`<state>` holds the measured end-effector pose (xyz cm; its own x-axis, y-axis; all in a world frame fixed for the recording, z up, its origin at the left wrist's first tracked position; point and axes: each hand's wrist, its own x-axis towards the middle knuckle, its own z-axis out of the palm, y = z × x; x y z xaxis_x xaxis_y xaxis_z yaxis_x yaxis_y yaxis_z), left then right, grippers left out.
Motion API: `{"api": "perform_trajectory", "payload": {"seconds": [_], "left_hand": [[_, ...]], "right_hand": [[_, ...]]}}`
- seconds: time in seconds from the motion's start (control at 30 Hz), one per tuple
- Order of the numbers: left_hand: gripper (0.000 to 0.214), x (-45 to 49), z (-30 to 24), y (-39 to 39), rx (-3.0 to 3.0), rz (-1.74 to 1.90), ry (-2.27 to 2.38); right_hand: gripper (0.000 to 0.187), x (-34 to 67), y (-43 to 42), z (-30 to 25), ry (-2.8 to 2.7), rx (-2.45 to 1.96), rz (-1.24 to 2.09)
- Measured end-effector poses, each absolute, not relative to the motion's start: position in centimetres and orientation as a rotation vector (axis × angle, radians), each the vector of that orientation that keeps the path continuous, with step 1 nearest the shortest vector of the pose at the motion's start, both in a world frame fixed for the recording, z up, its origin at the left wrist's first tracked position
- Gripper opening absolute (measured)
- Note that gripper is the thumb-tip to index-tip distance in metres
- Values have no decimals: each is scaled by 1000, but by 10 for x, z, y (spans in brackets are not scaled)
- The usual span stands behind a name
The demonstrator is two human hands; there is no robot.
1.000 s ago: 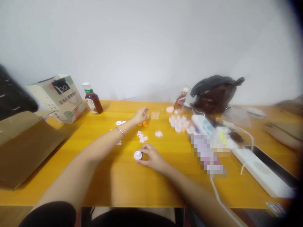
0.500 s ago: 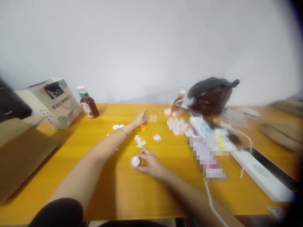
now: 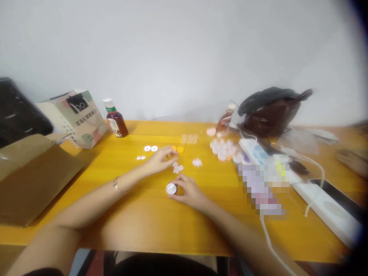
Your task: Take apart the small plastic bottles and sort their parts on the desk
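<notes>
Near the middle of the table (image 3: 129, 214), the thumb and fingers of my right hand (image 3: 189, 191) close around the side of a small round white part (image 3: 171, 188). Its light circular top faces up. My left hand (image 3: 161, 159) hovers to the left of white gear-like pieces (image 3: 176, 168), its fingers curled in a pinch; what they hold, if anything, is too small and blurred to make out. Behind its fingertips lie orange discs (image 3: 180, 149). A row of clear square pieces (image 3: 189, 139) sits farther back, and a pile of small white bits (image 3: 197, 163) is to the right.
White rings (image 3: 151, 148) and smaller white pieces (image 3: 140, 157) lie left. Pale round caps (image 3: 222, 148) cluster right, beside a power strip (image 3: 254, 151) and cables. Bottles (image 3: 117, 122), a dark bag (image 3: 270, 111), a paper bag (image 3: 86, 119) and a cardboard box (image 3: 37, 180) surround the work. Another person's hand (image 3: 352, 161) rests far right.
My left hand has drawn back from the clear square pieces toward me. My right hand still holds the round white part. The camera view has shifted slightly.
</notes>
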<state>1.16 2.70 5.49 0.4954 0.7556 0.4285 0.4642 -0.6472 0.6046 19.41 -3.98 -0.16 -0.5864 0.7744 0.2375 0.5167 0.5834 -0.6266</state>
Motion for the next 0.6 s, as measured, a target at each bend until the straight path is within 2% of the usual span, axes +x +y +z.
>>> {"api": "perform_trajectory", "payload": {"seconds": [0.17,0.4,0.6], "left_hand": [[21,-12,37,-41,2319,746,914],[32,-11,14,-46,2198,775,946],[18,-2,14,-54,2226,868,1004]], "right_hand": [[31,195,-39,-4,-2321,-1003,690],[30,194,-40,0,-2327,-1004,688],[31,194,-41,1,-2340,-994,692]]}}
